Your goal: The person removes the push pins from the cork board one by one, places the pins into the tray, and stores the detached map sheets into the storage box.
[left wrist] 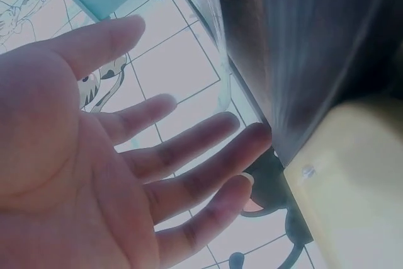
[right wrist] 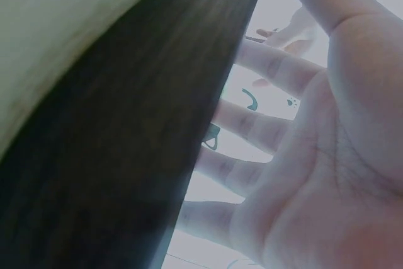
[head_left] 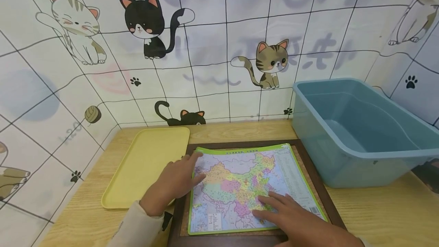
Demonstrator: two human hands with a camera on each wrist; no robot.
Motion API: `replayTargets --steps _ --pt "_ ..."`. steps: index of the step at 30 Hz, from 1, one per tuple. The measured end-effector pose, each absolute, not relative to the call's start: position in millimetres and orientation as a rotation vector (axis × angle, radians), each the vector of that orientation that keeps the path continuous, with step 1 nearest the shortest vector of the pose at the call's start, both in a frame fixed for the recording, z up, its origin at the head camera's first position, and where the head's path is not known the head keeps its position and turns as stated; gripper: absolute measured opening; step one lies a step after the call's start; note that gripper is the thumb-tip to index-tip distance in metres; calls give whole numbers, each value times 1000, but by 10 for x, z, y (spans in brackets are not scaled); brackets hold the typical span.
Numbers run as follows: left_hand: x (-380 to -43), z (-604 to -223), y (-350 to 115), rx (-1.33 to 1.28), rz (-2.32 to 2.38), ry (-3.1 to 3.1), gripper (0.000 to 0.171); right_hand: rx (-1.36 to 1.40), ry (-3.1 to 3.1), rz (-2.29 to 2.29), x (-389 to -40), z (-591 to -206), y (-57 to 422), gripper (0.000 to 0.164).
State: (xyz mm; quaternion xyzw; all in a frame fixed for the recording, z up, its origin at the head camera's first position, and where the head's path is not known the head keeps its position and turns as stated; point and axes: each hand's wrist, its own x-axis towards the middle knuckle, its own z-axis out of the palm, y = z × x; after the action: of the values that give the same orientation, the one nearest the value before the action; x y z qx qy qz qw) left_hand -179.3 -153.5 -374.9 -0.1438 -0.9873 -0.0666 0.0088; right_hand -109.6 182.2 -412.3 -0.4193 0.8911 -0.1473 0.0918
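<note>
A map sheet (head_left: pixel 236 167) with a green border and pastel regions lies on a dark-framed board (head_left: pixel 317 174). Its upper edge curves a little. At the sheet's upper left edge is my left hand (head_left: pixel 176 178), fingers extended and fingertips over the border. My right hand (head_left: pixel 291 214) lies over the lower right part of the map, fingers spread. The left wrist view shows the left palm (left wrist: pixel 107 162) with loosely straight fingers and nothing held. In the right wrist view, the right palm (right wrist: pixel 315 149) faces the camera, its fingertips hidden behind a dark edge.
A yellow tray (head_left: pixel 154 155) lies left of the board, close to the left hand. To the right stands a large blue-grey bin (head_left: pixel 346 167). Behind the wooden table (head_left: pixel 247 130) rises a wall covering (head_left: pixel 212 56) with printed cats and grid lines.
</note>
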Motion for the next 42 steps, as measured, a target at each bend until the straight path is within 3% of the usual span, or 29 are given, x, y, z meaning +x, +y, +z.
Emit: replayTargets --steps 18,42 --pt "-1784 -3579 -1489 -433 -361 -2943 61 -1257 2642 -422 -1098 -4113 1834 78" --pt "-1786 -3435 -1497 -416 -1338 -2707 39 -1249 2646 -411 -1087 -4101 1841 76"
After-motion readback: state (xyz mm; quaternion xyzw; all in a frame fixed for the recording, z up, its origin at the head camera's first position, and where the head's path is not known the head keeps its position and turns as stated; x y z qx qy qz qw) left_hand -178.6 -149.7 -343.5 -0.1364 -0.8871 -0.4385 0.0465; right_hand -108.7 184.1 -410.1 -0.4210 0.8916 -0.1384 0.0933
